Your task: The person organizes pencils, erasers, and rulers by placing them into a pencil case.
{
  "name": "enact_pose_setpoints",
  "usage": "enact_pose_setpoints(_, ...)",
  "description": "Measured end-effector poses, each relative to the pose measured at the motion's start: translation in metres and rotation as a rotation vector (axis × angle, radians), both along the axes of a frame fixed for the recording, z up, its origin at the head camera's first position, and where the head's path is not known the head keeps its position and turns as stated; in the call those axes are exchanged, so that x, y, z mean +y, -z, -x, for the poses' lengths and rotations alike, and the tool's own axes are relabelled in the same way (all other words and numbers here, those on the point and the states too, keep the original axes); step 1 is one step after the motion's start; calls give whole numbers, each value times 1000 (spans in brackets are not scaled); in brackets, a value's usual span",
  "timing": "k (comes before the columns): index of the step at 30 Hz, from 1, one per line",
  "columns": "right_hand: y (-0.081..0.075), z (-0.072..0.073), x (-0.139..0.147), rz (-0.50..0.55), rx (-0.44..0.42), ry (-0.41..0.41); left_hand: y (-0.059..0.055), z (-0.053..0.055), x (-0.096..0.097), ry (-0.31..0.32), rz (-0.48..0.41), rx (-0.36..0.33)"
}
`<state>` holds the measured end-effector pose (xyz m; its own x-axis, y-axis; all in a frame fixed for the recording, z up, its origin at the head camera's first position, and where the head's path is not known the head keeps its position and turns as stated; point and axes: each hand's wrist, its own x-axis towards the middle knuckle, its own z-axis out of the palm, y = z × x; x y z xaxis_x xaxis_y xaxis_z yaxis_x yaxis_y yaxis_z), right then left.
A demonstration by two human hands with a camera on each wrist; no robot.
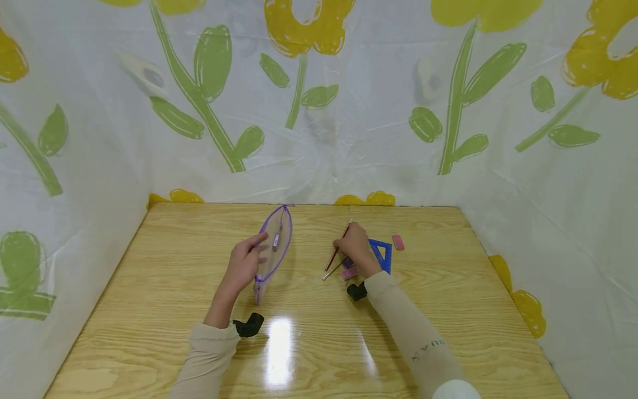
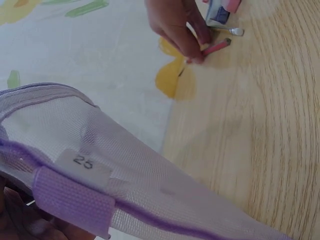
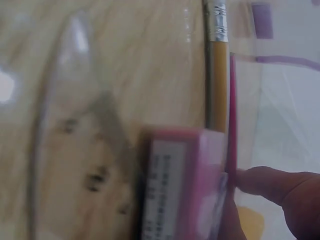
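Note:
My left hand (image 1: 243,265) grips one side of a sheer mesh pouch (image 1: 272,261) with purple trim, its mouth spread wide. A small pale purple block (image 1: 276,241) shows inside it. In the left wrist view the pouch (image 2: 130,165) fills the lower left, with a purple tab and a "25" label. To the right, my right hand (image 1: 356,247) pinches a red pencil (image 1: 331,259), tilted close over the table. The thumb (image 3: 265,182) presses on this pencil in the right wrist view. Under the hand lie a second pencil (image 1: 331,271), a pink eraser (image 1: 350,273) and a dark purple piece (image 1: 348,263).
A blue set square (image 1: 386,256) lies just right of my right hand, and another pink eraser (image 1: 398,242) lies beyond it. A clear plastic piece with dark marks (image 3: 75,115) shows in the right wrist view. Flower-printed cloth (image 1: 319,149) walls the wooden table (image 1: 199,238).

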<state>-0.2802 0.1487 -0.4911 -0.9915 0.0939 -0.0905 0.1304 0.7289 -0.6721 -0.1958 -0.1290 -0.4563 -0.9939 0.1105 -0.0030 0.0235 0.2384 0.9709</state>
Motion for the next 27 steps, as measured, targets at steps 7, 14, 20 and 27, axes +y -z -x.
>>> enact_pose_setpoints(7,-1,4,3,-20,-10,-5,1,-1,-2,-6,-6,-1)
enact_pose_setpoints(14,-3,6,8,39,-41,-1,2,1,-5,-23,-29,-5)
enact_pose_setpoints(20,-3,6,16,132,-85,-11,1,1,-5,-22,-32,-10)
enact_pose_setpoints(27,-2,8,23,267,-116,-13,3,1,-5,-13,-31,-4)
